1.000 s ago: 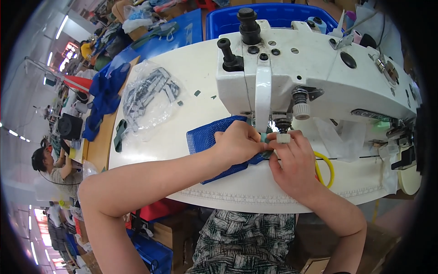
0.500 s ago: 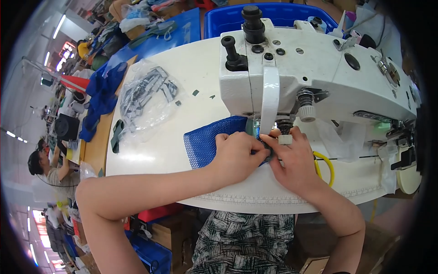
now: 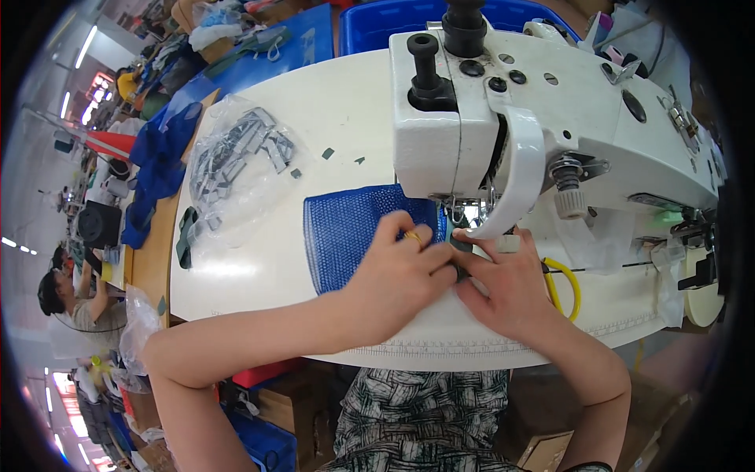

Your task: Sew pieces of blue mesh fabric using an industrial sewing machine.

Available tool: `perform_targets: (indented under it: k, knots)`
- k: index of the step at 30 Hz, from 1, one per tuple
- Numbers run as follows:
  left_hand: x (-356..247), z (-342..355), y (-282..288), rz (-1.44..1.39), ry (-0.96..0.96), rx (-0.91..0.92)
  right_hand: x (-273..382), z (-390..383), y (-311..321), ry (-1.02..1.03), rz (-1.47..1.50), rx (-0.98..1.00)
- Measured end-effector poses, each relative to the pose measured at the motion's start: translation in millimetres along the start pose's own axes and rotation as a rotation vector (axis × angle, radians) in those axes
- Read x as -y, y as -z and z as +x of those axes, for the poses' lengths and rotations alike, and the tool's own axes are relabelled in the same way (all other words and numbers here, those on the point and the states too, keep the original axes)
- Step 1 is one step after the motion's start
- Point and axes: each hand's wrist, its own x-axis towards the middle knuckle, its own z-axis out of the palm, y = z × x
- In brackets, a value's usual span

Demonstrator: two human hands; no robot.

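Since everything's crowded around the needle area, quick count first: one glossy white sewing machine, one blue mesh fabric piece, one yellow loop-shaped handle, one clear crinkly plastic bag full of grey strips, three small dark green scraps and one longer dark green strip lying left of the bag. Two bare hands are at it, left hand and right hand.

Compared with half a second ago, the curved white lever on the machine is swung out to the right instead of hanging nearly straight down. More of the mesh shows now, spread flatter, and a gold ring on the left hand comes into sight.

The mesh has an open, netlike weave and sits on the smooth off-white tabletop, its right end by the needle area. Left fingers are curled in, tips by a bit of dark green material at the mesh's edge; right thumb and forefinger point in at the same spot. Can't tell if either hand is really pinching, the fingers cover it. Ruler markings run along the tabletop's curved near edge.
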Motion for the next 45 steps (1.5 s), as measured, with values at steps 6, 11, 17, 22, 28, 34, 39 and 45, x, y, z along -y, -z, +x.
perform_targets:
  k: [6,11,17,22,28,34,39,45]
  knots:
    - [6,-3,3,-0.06,0.147,0.038,4,0,1,0.045,-0.005,-0.057]
    - [16,-4,-1,-0.103,0.144,0.041,3,0,1,0.055,-0.042,-0.101]
    - [24,1,2,-0.033,0.075,0.109,-1,-1,-2,0.084,-0.071,-0.145]
    - [25,-1,-5,-0.062,0.012,0.018,4,0,1,0.022,-0.065,-0.052]
    - [24,-4,-9,-0.116,0.129,0.02,1,2,-1,0.053,-0.015,-0.105]
    - [23,-4,-10,-0.098,0.069,0.047,4,8,5,-0.093,-0.148,-0.019]
    - [22,-6,-10,-0.076,0.068,0.074,4,7,1,-0.063,-0.083,-0.088]
    - [22,-5,-7,-0.105,0.076,0.077,1,-2,1,0.073,-0.157,-0.14]
